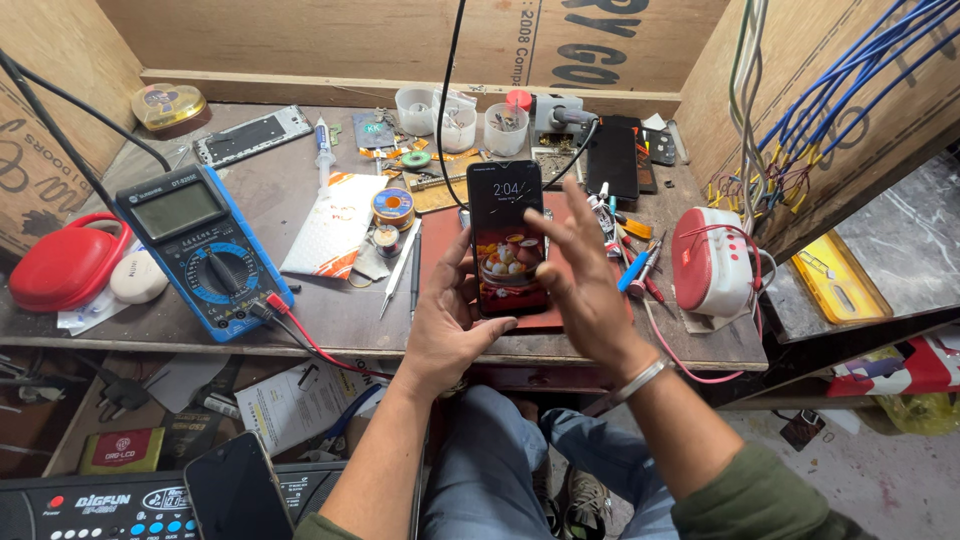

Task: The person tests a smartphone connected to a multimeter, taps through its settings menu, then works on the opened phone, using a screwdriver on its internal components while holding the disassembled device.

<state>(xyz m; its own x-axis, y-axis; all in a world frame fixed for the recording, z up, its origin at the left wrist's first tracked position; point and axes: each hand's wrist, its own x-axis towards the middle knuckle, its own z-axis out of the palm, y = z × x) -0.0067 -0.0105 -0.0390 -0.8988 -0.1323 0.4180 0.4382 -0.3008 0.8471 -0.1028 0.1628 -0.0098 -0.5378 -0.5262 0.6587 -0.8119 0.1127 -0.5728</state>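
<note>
My left hand (447, 325) grips the lower end of a black smartphone (506, 235), held upright over the workbench, its screen lit with a picture of food. A black cable runs from above down to the phone's top edge. My right hand (580, 275) hovers just right of the phone with fingers spread, the fingertips close to or touching the screen's right side. A metal bangle sits on that wrist. Under the phone lies a reddish-brown mat (440, 240).
A blue multimeter (200, 248) with red and black leads lies at the left, beside a red case (62, 264). Tweezers (400, 268), solder reels, small white cups (506, 128) and another dark phone (610, 160) crowd the bench. A red-and-white speaker (710, 262) stands at the right.
</note>
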